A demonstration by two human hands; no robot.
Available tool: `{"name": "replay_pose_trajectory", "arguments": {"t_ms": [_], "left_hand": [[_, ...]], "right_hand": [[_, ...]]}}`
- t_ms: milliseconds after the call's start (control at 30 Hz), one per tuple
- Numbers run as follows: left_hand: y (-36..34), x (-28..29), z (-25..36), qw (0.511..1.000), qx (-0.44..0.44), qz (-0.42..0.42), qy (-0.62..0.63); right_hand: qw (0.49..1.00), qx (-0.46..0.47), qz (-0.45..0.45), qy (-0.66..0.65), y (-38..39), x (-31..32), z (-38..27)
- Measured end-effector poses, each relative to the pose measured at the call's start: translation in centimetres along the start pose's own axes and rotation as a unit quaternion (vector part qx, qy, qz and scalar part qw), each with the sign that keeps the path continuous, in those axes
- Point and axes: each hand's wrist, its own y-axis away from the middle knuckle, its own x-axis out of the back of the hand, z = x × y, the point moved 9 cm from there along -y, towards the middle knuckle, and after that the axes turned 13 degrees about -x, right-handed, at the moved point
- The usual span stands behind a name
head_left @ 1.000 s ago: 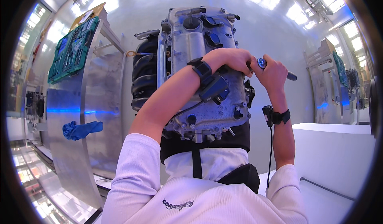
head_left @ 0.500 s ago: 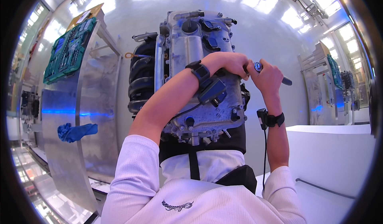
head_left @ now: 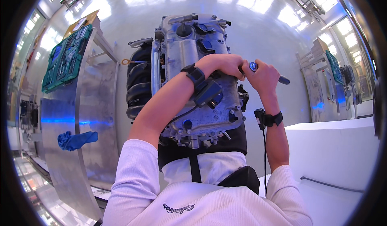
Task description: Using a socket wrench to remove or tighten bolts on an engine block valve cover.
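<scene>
Engine (head_left: 186,53) shifted lower-left in view | right hand (head_left: 263,77) still gripping ratchet (head_left: 253,66)

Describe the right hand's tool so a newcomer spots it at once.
From the engine, go just past its right edge to the right hand. The tool pokes from that fist, dark handle end rightward. Its round, shiny, bluish head sets it apart from the engine's black fittings.
</scene>
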Motion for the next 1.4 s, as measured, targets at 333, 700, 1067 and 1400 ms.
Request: {"name": "replay_pose_trajectory", "arguments": {"t_ms": [333, 700, 1067, 1400], "left_hand": [[0.1, 0.2, 0.1, 1.000, -0.005, 0.002, -0.006], [0.8, 0.6, 1.5, 1.000, -0.004, 0.015, 0.022], [0.2, 0.2, 0.6, 0.998, -0.005, 0.007, 0.060], [0.2, 0.3, 0.3, 0.994, -0.002, 0.027, 0.103]], "right_hand": [[0.999, -0.031, -0.030, -0.002, 0.1, 0.1, -0.2], [0.995, -0.055, -0.083, -0.033, 0.1, 0.2, 0.1], [0.934, 0.312, -0.097, -0.144, -1.7, -1.3, -2.1], [0.979, 0.150, -0.053, -0.127, -1.6, -1.1, -0.8]]}}
